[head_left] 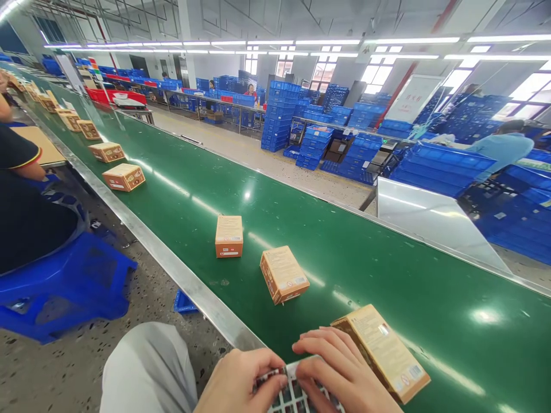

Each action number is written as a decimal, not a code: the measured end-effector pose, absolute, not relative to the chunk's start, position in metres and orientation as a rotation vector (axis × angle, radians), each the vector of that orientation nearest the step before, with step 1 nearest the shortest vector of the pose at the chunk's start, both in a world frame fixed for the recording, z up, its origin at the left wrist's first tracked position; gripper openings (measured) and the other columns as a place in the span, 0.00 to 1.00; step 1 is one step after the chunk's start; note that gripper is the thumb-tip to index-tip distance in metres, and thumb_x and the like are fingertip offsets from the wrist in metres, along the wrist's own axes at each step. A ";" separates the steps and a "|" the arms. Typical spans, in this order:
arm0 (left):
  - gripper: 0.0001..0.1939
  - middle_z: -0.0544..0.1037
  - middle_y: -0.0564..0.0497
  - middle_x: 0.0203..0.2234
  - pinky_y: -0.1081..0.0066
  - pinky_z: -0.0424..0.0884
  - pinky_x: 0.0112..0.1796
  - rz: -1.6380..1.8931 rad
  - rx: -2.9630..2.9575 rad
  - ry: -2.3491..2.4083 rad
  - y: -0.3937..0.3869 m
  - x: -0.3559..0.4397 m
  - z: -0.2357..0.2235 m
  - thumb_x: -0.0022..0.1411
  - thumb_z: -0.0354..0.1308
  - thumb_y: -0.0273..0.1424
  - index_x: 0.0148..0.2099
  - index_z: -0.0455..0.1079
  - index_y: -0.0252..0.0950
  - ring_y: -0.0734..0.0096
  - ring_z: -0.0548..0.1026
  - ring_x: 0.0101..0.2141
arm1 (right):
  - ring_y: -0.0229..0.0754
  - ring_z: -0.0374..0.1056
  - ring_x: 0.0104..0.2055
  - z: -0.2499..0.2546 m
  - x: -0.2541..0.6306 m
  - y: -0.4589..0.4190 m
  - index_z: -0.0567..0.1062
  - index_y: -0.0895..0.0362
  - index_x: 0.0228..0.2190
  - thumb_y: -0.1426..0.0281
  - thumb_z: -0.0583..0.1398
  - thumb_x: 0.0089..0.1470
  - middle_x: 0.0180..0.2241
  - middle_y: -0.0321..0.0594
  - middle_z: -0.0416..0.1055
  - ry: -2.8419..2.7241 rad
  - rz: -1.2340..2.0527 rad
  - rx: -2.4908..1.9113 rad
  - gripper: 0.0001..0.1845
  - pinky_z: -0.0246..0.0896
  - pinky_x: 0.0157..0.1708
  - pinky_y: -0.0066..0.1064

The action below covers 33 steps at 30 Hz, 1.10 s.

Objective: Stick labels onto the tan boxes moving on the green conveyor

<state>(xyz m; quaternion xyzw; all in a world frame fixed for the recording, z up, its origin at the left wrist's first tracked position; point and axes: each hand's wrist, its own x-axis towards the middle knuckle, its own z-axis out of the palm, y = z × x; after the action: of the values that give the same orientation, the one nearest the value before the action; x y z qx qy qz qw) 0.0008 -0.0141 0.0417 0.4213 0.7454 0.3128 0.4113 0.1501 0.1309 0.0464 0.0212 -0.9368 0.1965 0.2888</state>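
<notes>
My left hand [241, 381] and my right hand [340, 373] are at the bottom edge, both pinched on a sheet of small dark stickers [293, 396] held between them. Just right of my right hand an orange and tan box [383, 353] lies on the green conveyor belt [344, 252], touching or nearly touching my fingers. Two more such boxes lie on the belt further on, one [284, 274] nearer and one [229, 236] beyond it.
Several more boxes [124, 176] lie along the belt's left side toward the far end. A seated person's arm and a blue stool [69, 281] are at the left. Stacks of blue crates [279, 115] and other workers fill the floor beyond the belt. A metal plate [430, 218] slopes beside the belt at right.
</notes>
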 end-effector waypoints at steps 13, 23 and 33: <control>0.10 0.54 0.45 0.69 0.36 0.46 0.64 0.766 1.712 1.811 0.021 -0.006 0.033 0.52 0.59 0.18 0.34 0.76 0.36 0.41 0.48 0.69 | 0.60 0.68 0.53 0.032 0.086 0.215 0.82 0.56 0.32 0.50 0.70 0.44 0.49 0.48 0.77 -1.711 1.619 -0.958 0.22 0.64 0.50 0.42; 0.11 0.59 0.47 0.68 0.43 0.48 0.66 0.824 1.729 1.767 0.042 -0.008 0.030 0.51 0.60 0.17 0.34 0.76 0.37 0.50 0.52 0.68 | 0.53 0.72 0.41 0.030 0.107 0.201 0.77 0.55 0.25 0.50 0.69 0.44 0.43 0.44 0.78 -1.624 1.720 -0.982 0.21 0.66 0.36 0.34; 0.12 0.61 0.48 0.67 0.45 0.50 0.66 0.857 1.710 1.652 0.044 0.003 0.030 0.49 0.61 0.16 0.32 0.77 0.38 0.51 0.54 0.68 | 0.55 0.73 0.45 0.022 0.121 0.196 0.78 0.55 0.29 0.49 0.67 0.46 0.47 0.46 0.77 -1.616 1.581 -1.064 0.22 0.69 0.41 0.36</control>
<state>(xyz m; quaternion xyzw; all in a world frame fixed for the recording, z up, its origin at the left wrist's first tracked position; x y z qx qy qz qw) 0.0029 0.0445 0.0298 0.6450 0.6230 0.3232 0.3025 0.1205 0.1963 0.0219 -0.4040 -0.6135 0.6003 0.3163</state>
